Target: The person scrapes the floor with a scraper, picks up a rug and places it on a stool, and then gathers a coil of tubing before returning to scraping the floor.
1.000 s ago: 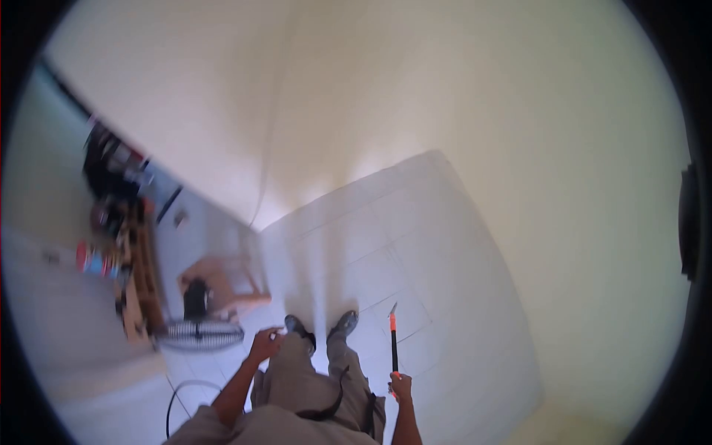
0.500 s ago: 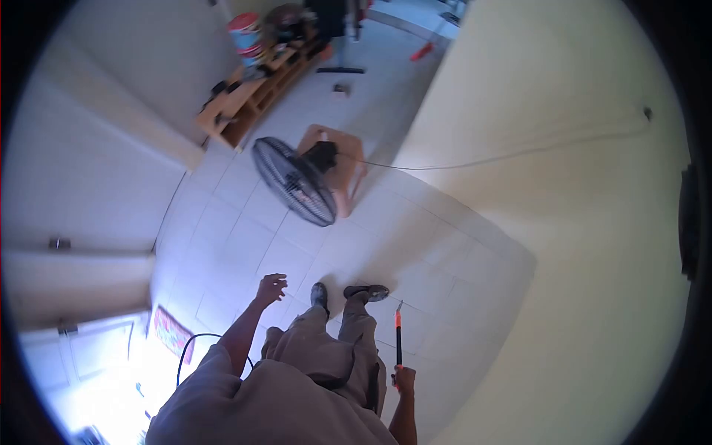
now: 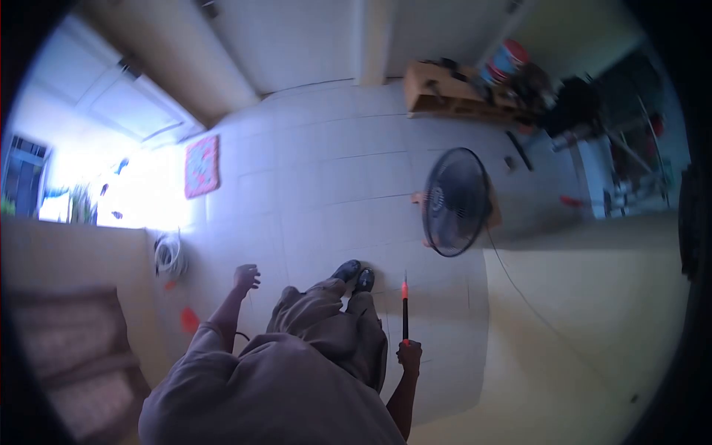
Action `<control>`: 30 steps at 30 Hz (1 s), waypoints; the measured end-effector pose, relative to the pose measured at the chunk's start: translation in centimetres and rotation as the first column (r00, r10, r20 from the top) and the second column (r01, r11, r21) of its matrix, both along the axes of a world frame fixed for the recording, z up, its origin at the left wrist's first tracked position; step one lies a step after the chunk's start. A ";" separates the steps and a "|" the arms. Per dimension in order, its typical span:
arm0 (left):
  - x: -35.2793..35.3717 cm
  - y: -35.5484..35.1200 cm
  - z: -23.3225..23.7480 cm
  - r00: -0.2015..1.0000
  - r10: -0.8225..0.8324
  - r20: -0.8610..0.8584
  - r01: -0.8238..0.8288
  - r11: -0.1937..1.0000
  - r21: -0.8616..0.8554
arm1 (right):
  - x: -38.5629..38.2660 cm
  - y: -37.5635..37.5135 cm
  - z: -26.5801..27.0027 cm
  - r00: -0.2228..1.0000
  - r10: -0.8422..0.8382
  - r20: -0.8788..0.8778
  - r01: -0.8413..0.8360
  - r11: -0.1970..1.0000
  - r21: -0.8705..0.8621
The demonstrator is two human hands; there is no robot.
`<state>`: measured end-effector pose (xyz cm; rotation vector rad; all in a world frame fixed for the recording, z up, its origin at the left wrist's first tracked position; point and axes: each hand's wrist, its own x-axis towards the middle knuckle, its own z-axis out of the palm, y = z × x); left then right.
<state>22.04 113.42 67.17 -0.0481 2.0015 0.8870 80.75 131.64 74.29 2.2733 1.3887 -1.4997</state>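
Pale floor tiles (image 3: 319,167) stretch from a bright opening (image 3: 148,196) to a wooden cabinet (image 3: 461,90).

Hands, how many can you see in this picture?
2. The left hand is out to the left of the legs, apparently holding nothing; the right hand is to their right, gripping an orange-and-black tool.
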 end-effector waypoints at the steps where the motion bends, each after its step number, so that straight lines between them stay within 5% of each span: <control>1: 1.9 -3.1 1.0 0.999 0.046 -0.013 -0.045 0.999 0.010 | -1.0 0.9 0.9 0.995 0.096 0.012 -0.096 0.995 -0.013; 7: 13.6 -13.3 8.4 0.933 0.344 0.106 -0.330 0.935 -0.129 | -9.5 10.0 6.3 0.843 0.537 0.033 -0.533 0.842 -0.086; 10: 19.9 -16.4 8.8 0.850 0.505 0.149 -0.472 0.857 -0.206 | -13.5 13.8 5.0 0.775 0.631 -0.031 -0.629 0.765 -0.137; 12: 22.7 -20.1 11.4 0.736 0.657 0.164 -0.623 0.752 -0.214 | -21.2 13.9 9.6 0.631 0.776 0.015 -0.763 0.624 -0.167; 18: 26.6 -20.8 4.9 0.487 0.869 0.084 -0.865 0.493 -0.086 | -35.3 14.6 3.6 0.373 0.926 -0.051 -0.919 0.362 -0.158; 19: 23.3 -21.5 12.7 0.520 0.854 0.023 -0.850 0.520 -0.086 | -39.8 13.7 10.5 0.354 0.933 -0.059 -0.917 0.335 -0.217; 24: 13.4 -21.6 10.9 0.688 0.700 -0.192 -0.704 0.708 0.054 | -53.5 7.3 9.0 0.039 0.999 -0.031 -0.978 0.032 -0.205; 25: 10.4 -21.8 10.7 0.752 0.606 -0.257 -0.615 0.787 0.055 | -55.8 5.3 8.1 -0.130 0.991 0.023 -0.987 -0.128 -0.094; 26: 5.8 -21.1 18.8 0.824 0.477 -0.304 -0.502 0.865 -0.004 | -58.6 4.2 13.7 -0.273 0.961 0.051 -0.962 -0.272 -0.028; 27: 1.8 -20.0 19.8 0.859 0.367 -0.357 -0.401 0.916 -0.024 | -61.8 3.2 14.0 -0.424 0.896 0.128 -0.899 -0.434 0.055; 30: -5.0 -18.4 20.9 0.922 0.232 -0.311 -0.220 0.973 0.072 | -67.2 -0.6 16.2 -0.464 0.878 0.116 -0.874 -0.475 0.103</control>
